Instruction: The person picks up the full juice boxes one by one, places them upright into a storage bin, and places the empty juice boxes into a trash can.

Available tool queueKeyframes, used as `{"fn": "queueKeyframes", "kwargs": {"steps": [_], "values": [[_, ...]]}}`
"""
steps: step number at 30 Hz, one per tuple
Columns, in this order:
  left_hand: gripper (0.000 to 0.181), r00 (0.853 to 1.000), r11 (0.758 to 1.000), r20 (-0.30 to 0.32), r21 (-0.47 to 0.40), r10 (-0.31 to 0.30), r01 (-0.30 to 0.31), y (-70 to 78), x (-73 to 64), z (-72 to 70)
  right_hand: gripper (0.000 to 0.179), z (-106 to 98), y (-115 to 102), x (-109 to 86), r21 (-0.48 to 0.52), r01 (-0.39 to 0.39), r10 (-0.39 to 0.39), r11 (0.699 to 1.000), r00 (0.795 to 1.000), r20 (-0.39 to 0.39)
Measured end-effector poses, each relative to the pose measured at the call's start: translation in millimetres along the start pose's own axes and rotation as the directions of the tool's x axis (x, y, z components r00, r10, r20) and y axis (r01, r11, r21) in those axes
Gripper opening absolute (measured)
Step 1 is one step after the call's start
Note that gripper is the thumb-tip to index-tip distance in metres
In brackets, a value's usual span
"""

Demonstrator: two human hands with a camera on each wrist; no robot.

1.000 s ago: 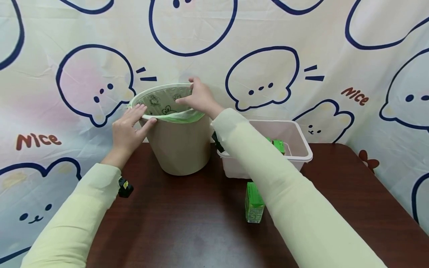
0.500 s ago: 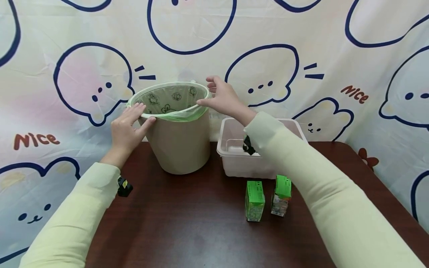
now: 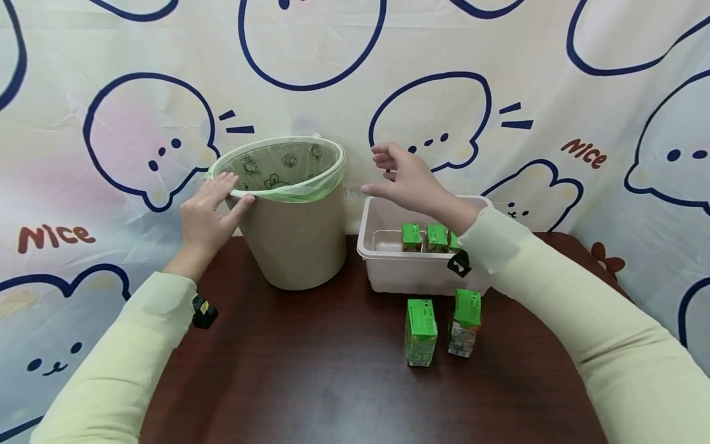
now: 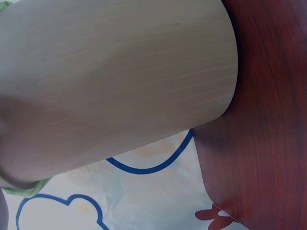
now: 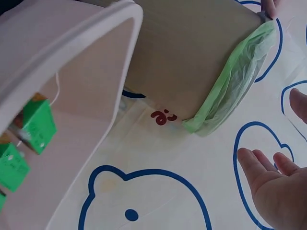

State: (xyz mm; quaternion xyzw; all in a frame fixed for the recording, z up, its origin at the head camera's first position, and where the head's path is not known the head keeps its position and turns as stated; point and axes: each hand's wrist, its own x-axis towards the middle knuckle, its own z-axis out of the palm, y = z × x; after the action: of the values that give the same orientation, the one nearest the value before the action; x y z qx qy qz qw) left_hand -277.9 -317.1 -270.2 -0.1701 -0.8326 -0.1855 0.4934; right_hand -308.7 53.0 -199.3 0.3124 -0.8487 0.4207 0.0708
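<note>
A beige trash bin (image 3: 294,246) stands on the dark wooden table, its rim lined with a green-edged, printed bin liner (image 3: 302,192). My left hand (image 3: 206,217) rests on the bin's near left rim, fingers straight over the edge and thumb along the front. In the left wrist view the bin's side (image 4: 115,81) fills most of the picture. My right hand (image 3: 413,182) holds nothing, hovering above the white plastic basket (image 3: 410,274) to the bin's right. Its fingers are loosely bent, with the thumb (image 5: 298,103) apart from them.
Several green drink cartons (image 3: 411,237) stand inside the basket, partly behind my right forearm. Two more, a left carton (image 3: 421,333) and a right carton (image 3: 465,323), stand on the table (image 3: 310,370) before the basket. A printed cloth (image 3: 310,111) hangs close behind.
My right hand has left the bin's far right rim and moved right, over the basket, uncovering the right carton and those in the basket. The left hand stays on the rim.
</note>
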Motion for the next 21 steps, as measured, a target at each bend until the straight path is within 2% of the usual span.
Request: {"fn": "queueKeyframes", "kwargs": {"steps": [7, 12, 16, 21], "values": [[0.061, 1.000, 1.000, -0.020, -0.005, 0.000, 0.000, 0.4, -1.5, -0.9, 0.069, -8, 13, -32.5, 0.018, 0.000, 0.000, 1.000, 1.000, 0.001], [0.066, 1.000, 1.000, -0.024, -0.001, 0.005, -0.005, 0.9, -1.1, -0.4, 0.070, -15, 25, -57.0, 0.014, -0.027, 0.026, 1.000, 1.000, 0.014], [0.063, 1.000, 1.000, -0.026, -0.004, 0.011, -0.011, 1.3, 0.0, 1.1, 0.069, -20, 35, -75.6, -0.031, -0.029, 0.029, 0.999, 1.000, -0.004], [0.056, 0.999, 1.000, -0.033, -0.010, 0.008, -0.009, 1.3, -0.2, 1.1, 0.066, -24, 48, -94.5, -0.074, 0.052, -0.054, 0.996, 0.998, -0.025]]}}
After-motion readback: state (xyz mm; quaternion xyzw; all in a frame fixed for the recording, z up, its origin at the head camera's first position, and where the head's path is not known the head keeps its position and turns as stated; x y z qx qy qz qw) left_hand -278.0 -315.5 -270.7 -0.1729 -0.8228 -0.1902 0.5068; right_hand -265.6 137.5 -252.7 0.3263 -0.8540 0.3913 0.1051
